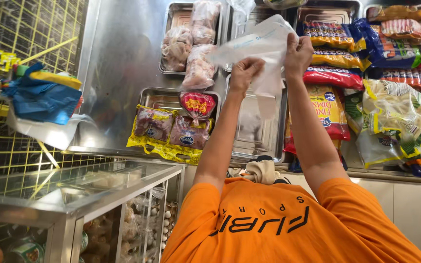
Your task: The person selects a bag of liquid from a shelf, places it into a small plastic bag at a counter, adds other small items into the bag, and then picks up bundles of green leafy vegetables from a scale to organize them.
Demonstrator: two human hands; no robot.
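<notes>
Hands (246, 73) (298, 52) pinch clear bag (261, 46) — steel trays (257, 131), packets (330, 109) beneath.

Stainless-steel desk (118, 73) bearing shallow metal trays: one tray (171, 19) holds bagged raw meat (198, 65); a nearer tray (154, 95) holds yellow-edged meat packs (169, 134) and a red packet (197, 103); another tray (261, 136) lies bare. Colourful frozen-food bags (334, 56) are heaped directly on the desk beside the trays.
</notes>
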